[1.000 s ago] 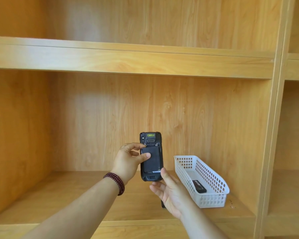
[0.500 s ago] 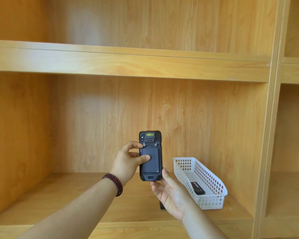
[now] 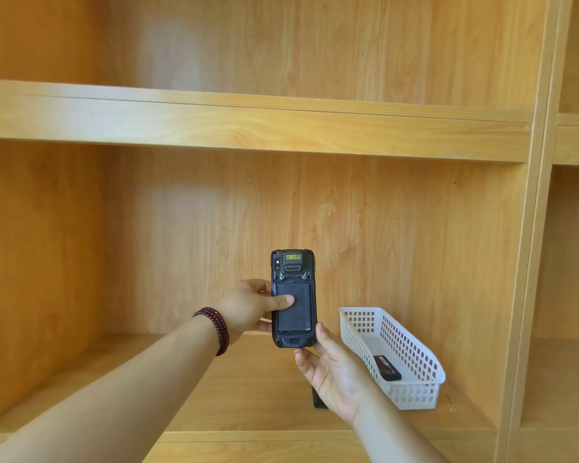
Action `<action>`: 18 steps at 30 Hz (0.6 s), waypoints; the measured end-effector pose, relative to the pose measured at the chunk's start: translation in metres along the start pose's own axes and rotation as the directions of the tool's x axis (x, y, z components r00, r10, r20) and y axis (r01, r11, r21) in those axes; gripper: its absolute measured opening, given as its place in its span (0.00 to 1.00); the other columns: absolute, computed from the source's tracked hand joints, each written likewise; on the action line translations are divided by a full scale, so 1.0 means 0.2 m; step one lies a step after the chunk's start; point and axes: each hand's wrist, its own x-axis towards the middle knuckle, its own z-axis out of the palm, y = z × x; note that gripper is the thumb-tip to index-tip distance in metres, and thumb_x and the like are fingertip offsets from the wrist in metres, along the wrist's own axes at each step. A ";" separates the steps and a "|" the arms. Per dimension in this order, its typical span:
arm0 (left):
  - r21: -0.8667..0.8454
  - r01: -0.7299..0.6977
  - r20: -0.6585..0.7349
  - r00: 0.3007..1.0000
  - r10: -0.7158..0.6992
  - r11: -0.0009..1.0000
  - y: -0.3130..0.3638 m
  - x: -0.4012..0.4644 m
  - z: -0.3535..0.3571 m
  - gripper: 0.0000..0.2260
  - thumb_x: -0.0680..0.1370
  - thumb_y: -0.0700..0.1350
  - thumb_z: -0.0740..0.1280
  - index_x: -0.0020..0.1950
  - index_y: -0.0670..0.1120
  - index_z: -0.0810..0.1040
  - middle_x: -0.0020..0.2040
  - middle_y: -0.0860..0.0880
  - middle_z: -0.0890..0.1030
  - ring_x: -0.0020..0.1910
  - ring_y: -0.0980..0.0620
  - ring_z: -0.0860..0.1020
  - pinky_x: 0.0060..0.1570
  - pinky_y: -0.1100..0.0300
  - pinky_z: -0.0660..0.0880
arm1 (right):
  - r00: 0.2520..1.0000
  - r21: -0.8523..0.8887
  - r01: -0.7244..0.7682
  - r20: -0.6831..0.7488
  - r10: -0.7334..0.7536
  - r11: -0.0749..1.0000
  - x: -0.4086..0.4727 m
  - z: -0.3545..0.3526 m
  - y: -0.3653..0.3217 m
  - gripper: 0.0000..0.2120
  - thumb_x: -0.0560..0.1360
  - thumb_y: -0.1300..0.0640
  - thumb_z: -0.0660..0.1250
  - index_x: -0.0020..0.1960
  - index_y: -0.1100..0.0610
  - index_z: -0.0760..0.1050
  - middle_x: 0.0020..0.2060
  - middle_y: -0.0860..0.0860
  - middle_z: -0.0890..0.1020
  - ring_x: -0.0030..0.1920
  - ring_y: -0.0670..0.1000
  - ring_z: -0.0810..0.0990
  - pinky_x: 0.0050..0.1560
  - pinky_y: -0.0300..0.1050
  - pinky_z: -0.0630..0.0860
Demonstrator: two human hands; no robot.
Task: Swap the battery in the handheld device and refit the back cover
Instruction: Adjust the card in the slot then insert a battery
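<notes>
A black handheld device (image 3: pixel 293 262) stands upright in mid-air, its back facing me with no cover on. A dark battery (image 3: pixel 300 315) lies in the open compartment. My left hand (image 3: pixel 248 307) grips the device from the left, thumb pressed on the battery. My right hand (image 3: pixel 335 372) is palm-up just below the device's lower end, with the thumb against its bottom right corner. A second black battery (image 3: pixel 386 368) lies in the white basket (image 3: pixel 411 396). A dark flat piece (image 3: pixel 318 401), possibly the back cover, lies on the shelf, mostly hidden behind my right hand.
The wooden shelf board (image 3: pixel 248 389) lies under my hands. Another board (image 3: pixel 248 125) runs above. An upright panel (image 3: pixel 528 262) closes the compartment on the right, just past the basket. A bead bracelet (image 3: pixel 216 327) circles my left wrist.
The device has stayed upright while my left thumb slid a little across the battery. My right hand remains under the device's lower end. The view has tilted slightly.
</notes>
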 end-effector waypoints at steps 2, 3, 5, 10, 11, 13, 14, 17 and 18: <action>0.019 0.001 0.011 1.000 -0.001 1.000 0.00 0.00 -0.01 0.19 0.72 0.40 0.75 0.60 0.35 0.76 0.54 0.41 0.85 0.49 0.47 0.85 0.43 0.55 0.83 | 1.000 -0.006 -0.003 -0.006 0.003 1.000 0.00 0.00 0.01 0.17 0.80 0.56 0.64 0.64 0.65 0.76 0.54 0.61 0.82 0.42 0.53 0.80 0.39 0.42 0.82; 0.024 0.001 0.009 1.000 -0.001 1.000 0.00 0.00 -0.01 0.19 0.72 0.39 0.75 0.60 0.35 0.76 0.55 0.40 0.84 0.50 0.47 0.85 0.43 0.55 0.83 | 1.000 -0.008 -0.004 -0.010 0.004 1.000 0.00 0.00 0.01 0.17 0.79 0.56 0.64 0.64 0.65 0.76 0.54 0.61 0.82 0.43 0.53 0.79 0.39 0.43 0.82; 0.027 0.001 0.005 1.000 -0.001 1.000 0.00 0.00 -0.01 0.20 0.72 0.39 0.75 0.60 0.35 0.75 0.56 0.39 0.84 0.50 0.47 0.85 0.42 0.56 0.82 | 1.000 -0.011 -0.005 -0.012 0.005 1.000 0.00 0.01 0.01 0.17 0.79 0.56 0.65 0.64 0.65 0.76 0.54 0.61 0.82 0.44 0.54 0.79 0.39 0.43 0.82; 0.019 -0.027 -0.005 1.000 0.027 0.999 0.00 0.00 -0.01 0.18 0.72 0.40 0.75 0.59 0.37 0.76 0.56 0.41 0.84 0.50 0.48 0.85 0.42 0.54 0.83 | 1.000 -0.034 -0.011 -0.009 0.011 0.999 0.00 0.02 0.00 0.17 0.80 0.55 0.64 0.63 0.65 0.76 0.52 0.61 0.82 0.41 0.52 0.79 0.39 0.43 0.82; 0.015 -0.034 -0.006 0.999 0.034 0.999 0.00 0.00 -0.01 0.16 0.73 0.40 0.75 0.58 0.39 0.76 0.56 0.41 0.84 0.50 0.48 0.84 0.43 0.54 0.83 | 1.000 -0.040 -0.008 -0.008 0.007 0.999 0.00 0.02 -0.01 0.17 0.80 0.55 0.64 0.63 0.65 0.76 0.51 0.61 0.82 0.39 0.52 0.79 0.38 0.43 0.82; 0.005 -0.047 0.009 0.999 0.047 0.999 0.00 0.00 -0.02 0.15 0.73 0.41 0.75 0.56 0.41 0.76 0.56 0.41 0.84 0.51 0.47 0.84 0.43 0.53 0.82 | 1.000 -0.052 0.003 -0.001 -0.003 0.999 0.00 0.02 -0.02 0.17 0.80 0.55 0.64 0.62 0.65 0.77 0.50 0.61 0.82 0.39 0.52 0.79 0.38 0.43 0.82; 0.004 -0.055 0.020 0.998 0.055 0.998 0.00 0.00 -0.02 0.15 0.73 0.42 0.75 0.56 0.42 0.76 0.55 0.42 0.84 0.51 0.47 0.84 0.43 0.53 0.82 | 1.000 -0.051 0.006 0.003 -0.006 0.999 0.00 0.02 -0.02 0.17 0.80 0.55 0.64 0.62 0.65 0.77 0.50 0.61 0.82 0.39 0.52 0.79 0.38 0.43 0.82; -0.001 -0.051 0.047 0.998 0.051 0.999 0.02 0.00 -0.02 0.17 0.73 0.40 0.75 0.58 0.42 0.75 0.54 0.42 0.85 0.50 0.46 0.85 0.42 0.53 0.82 | 1.000 -0.060 -0.015 0.001 0.015 0.998 0.00 0.01 -0.02 0.17 0.79 0.55 0.64 0.62 0.65 0.77 0.50 0.60 0.83 0.39 0.52 0.80 0.38 0.44 0.82; -0.011 -0.040 0.053 0.998 0.041 0.999 0.02 0.00 -0.02 0.17 0.73 0.39 0.75 0.59 0.42 0.74 0.53 0.42 0.85 0.51 0.45 0.84 0.43 0.51 0.82 | 1.000 -0.095 -0.028 -0.003 0.028 0.995 0.00 0.00 -0.02 0.17 0.79 0.54 0.64 0.63 0.64 0.76 0.51 0.60 0.83 0.40 0.53 0.80 0.39 0.45 0.82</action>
